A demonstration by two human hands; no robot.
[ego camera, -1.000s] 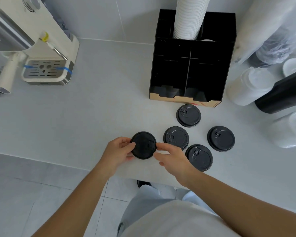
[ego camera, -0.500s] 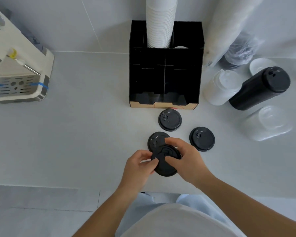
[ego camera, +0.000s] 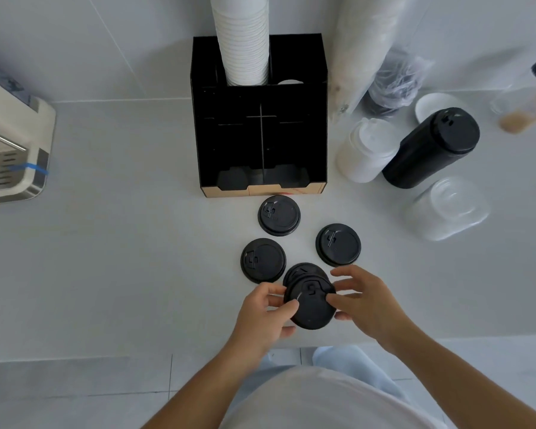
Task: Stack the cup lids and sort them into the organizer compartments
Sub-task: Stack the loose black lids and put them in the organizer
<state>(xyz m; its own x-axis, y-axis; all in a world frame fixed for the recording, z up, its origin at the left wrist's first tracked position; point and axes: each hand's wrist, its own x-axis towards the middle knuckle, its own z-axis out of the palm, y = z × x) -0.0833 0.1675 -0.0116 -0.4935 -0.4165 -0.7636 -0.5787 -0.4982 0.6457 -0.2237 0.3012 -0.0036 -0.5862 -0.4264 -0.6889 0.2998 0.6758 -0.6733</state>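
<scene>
holding a black cup lid (ego camera: 311, 308) between both hands above the near edge of the white counter (ego camera: 121, 258).
left hand (ego camera: 262, 317) curls thumb and fingers on the lid's left rim; right hand (ego camera: 367, 300) has its fingers spread, tips at the right rim. another round, matte lid (ego camera: 300, 270) lies partly beneath; three more (ego camera: 279, 215) (ego camera: 338, 244) (ego camera: 263, 260) lie flat farther off, near the black, boxy organizer (ego camera: 259, 125).

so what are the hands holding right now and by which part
The left hand pinches the top black lid at its left rim, above a second lid. The right hand touches its right rim with spread fingers.
</scene>
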